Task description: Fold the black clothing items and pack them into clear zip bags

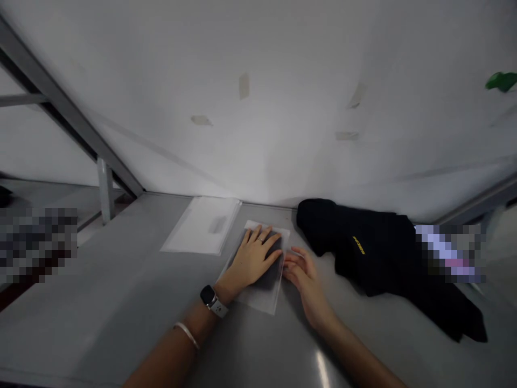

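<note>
My left hand [252, 258] lies flat with its fingers spread on a clear plastic bag [260, 303]. Inside the bag is something dark and flat [270, 280], partly hidden under that hand; its kind I cannot make out. Along the bag's right edge rests my right hand [305, 280], fingers loosely curved and apart, holding nothing that shows. Up and to the left of the bag, a stack of clear plastic bags [202, 226] lies on the grey table.
A black garment [375, 253] with small yellow lettering is spread on the right of the grey table [133, 302]. Behind stands a white wall [283, 156] with tape pieces. Metal frame bars [76, 108] rise at the left. Something green [501, 82] hangs at the upper right.
</note>
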Demonstrator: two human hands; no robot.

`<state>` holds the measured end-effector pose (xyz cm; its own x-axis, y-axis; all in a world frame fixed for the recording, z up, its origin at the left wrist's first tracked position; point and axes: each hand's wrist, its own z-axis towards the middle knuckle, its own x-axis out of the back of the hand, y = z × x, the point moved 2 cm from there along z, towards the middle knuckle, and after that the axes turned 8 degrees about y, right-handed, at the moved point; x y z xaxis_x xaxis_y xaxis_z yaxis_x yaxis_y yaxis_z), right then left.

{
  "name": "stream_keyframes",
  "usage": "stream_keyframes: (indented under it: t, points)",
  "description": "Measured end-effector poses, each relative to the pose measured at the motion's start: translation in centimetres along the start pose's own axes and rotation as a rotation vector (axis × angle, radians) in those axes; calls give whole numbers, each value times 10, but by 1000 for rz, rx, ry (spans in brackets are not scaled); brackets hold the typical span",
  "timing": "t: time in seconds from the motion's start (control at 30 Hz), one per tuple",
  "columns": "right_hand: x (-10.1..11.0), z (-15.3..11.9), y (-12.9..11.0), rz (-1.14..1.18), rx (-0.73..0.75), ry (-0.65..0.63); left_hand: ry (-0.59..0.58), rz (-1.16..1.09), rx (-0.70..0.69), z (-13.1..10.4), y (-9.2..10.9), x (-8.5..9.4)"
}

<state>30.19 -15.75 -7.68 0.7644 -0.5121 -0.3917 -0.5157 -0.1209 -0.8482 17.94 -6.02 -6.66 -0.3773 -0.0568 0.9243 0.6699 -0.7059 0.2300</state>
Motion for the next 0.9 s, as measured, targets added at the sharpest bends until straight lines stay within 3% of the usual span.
stream_keyframes:
  t: [0.3,0.37,0.47,0.53,0.67,0.8,0.9]
  points:
    - [-6,-10,-5,25,-149,-201,27,40,34,-2,3,-11]
    - [1,3,-10,-43,-80,-184,20,48,19,-3,4,-8]
    - [17,29,-20,-225,199,-5,-30,43,-51,-4,8,5]
    - [26,43,-24,-301,292,56,-88,4,-103,-4,12,16]
    - [27,50,-22,-412,309,-6,-154,-120,-93,-3,17,31]
    - [19,43,-16,-533,406,-72,-163,-182,-52,-2,16,25]
    - [13,37,-10,-473,377,-143,-133,-186,-63,-1,17,20]
